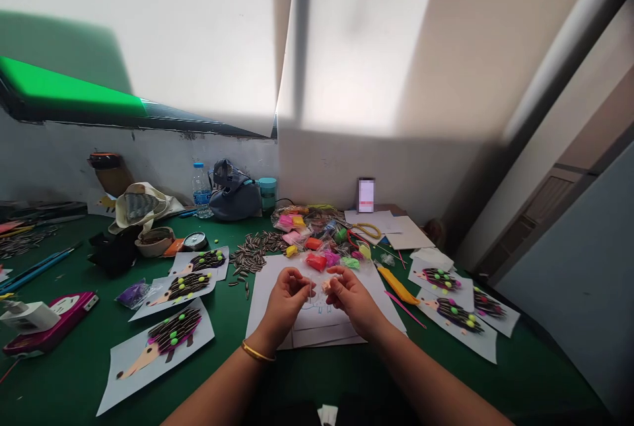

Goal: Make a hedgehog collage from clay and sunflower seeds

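Observation:
Above a stack of white paper [265,304], both hands are held close together. My right hand [351,297] pinches a small lump of peach modelling clay [326,286] between thumb and fingers. My left hand [291,299], with a gold bangle at the wrist, has thumb and fingertips pressed together; something thin and clear seems to be there, too small to make out. Under the hands, blue drawn lines [321,310] show on the top sheet, partly hidden. Just beyond lie bagged lumps of coloured clay, among them a red one [316,261].
Sunflower seeds [255,251] are piled behind the paper's left side. Hedgehog pictures lie left [163,343] and right [453,317]. A yellow tool [397,286] and pink stick [406,310] flank the paper. Scissors [366,230], a phone [366,195] and a bottle [201,191] are farther back.

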Demonstrator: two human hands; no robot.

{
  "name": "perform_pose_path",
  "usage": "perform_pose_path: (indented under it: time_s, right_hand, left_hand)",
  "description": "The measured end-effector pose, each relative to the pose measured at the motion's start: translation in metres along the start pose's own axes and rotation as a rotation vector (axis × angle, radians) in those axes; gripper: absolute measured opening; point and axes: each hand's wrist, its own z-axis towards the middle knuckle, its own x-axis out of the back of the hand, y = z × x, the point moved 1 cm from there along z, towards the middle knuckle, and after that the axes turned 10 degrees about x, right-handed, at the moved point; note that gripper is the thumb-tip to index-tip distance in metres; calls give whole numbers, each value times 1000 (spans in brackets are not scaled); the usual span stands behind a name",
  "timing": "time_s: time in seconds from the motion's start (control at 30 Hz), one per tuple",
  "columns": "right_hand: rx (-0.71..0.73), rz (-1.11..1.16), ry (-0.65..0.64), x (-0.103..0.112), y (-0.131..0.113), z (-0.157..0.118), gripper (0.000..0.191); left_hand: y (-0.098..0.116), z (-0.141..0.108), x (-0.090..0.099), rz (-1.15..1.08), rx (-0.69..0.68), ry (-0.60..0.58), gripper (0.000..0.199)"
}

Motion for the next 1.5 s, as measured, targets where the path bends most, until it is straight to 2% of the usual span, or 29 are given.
perform_pose_path:
  time_s: [0.13, 0.23, 0.53, 0.7, 0.77, 0.87, 0.93, 1.03, 1.1, 1.2, 1.33, 1.5]
  right_hand:
    - [21, -40, -87, 1, -4, -2, 46]
    - [24, -111, -101, 2, -7, -2, 45]
    - [90, -211, -78, 4, -2, 2, 32]
    - [160, -262, -80, 5, 4, 2, 25]
    - [220, -313, -85, 5, 7, 2, 25]
    - [332, -435, -107, 5, 7, 2, 24]
    - [382, -539, -130, 5, 6, 2, 29]
    - [409, -700, -166, 6, 3, 2, 35]
    - [438, -785, -176, 7, 1, 1, 29]
    - [522, -886, -174, 5, -3, -1, 21]
    - [597, -942, -177, 2, -7, -3, 17]
    - [564, -915, -168, 3, -4, -3, 17]
  left_hand:
    - [-3, 3, 2, 128, -60, 27, 5]
    - [-4, 4, 3, 154, -23, 45, 10]
    - [-7, 6, 3, 109, 90, -11, 25]
    - [-7, 7, 3, 314, -64, -12, 13]
    - [-7, 7, 3, 425, -128, 8, 15]
    - [-7, 7, 4, 511, -150, 42, 21]
    - [-6, 7, 5, 485, -126, 44, 24]
    - [-4, 6, 5, 360, -51, -23, 23]
    - [-3, 6, 5, 287, 1, -69, 26]
    - [-5, 7, 5, 247, 44, -66, 33]
    - [-12, 9, 5, 269, 27, -21, 36]
    - [-15, 9, 5, 375, -38, -4, 26]
